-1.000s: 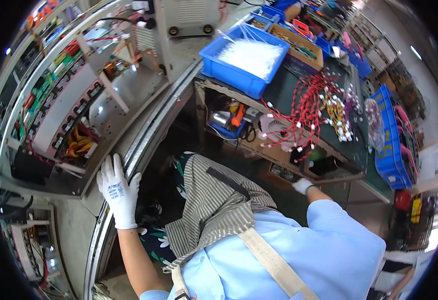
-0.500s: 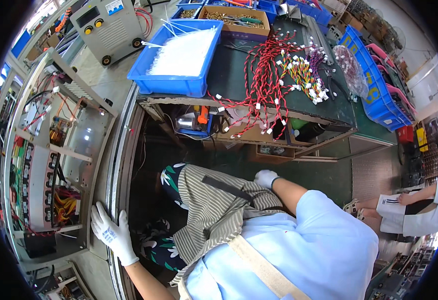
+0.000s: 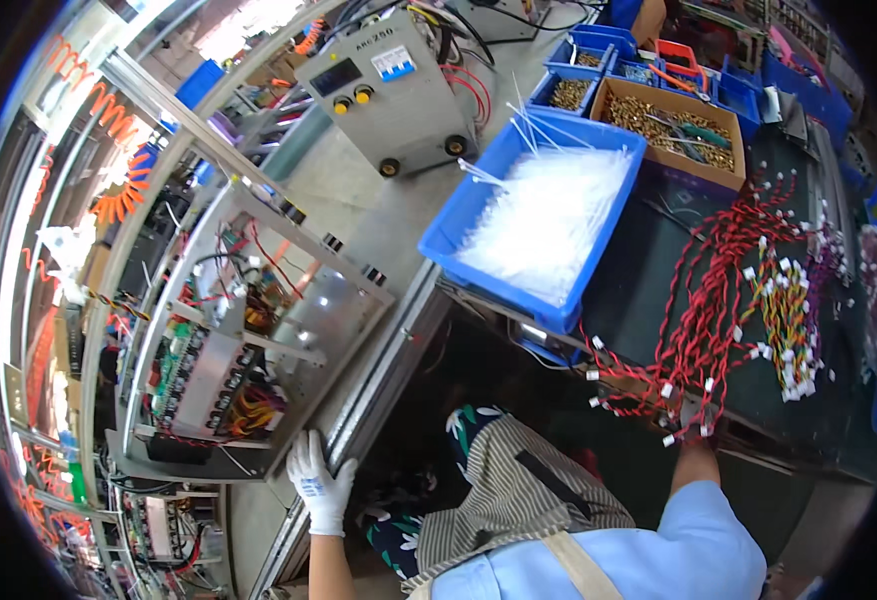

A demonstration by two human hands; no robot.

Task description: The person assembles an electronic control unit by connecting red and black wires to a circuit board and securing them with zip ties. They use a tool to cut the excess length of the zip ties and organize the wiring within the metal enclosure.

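Observation:
My left hand (image 3: pixel 320 485), in a white glove, rests flat on the metal rail (image 3: pixel 353 435) at the bench edge, fingers out and thumb apart. Close ahead of it stands an open metal chassis (image 3: pixel 203 375) with circuit boards and coloured wires inside. My right hand (image 3: pixel 696 413) is at the front edge of the dark green bench, behind the dangling ends of red-and-black twisted cables (image 3: pixel 693 310) with white connectors. Those cables cover its fingers, so I cannot see whether it holds any of them.
A blue bin (image 3: pixel 518 295) of white cable ties stands on the bench's left corner. Behind it are a cardboard box (image 3: pixel 693 175) of brass fittings and small blue bins. Yellow-green-red cables (image 3: pixel 786 325) lie at the right. A grey welding machine (image 3: pixel 383 100) stands at the back left.
My right hand has gone from my lap up to the hanging cables at the bench edge. The view has turned left; my left hand stays on the rail.

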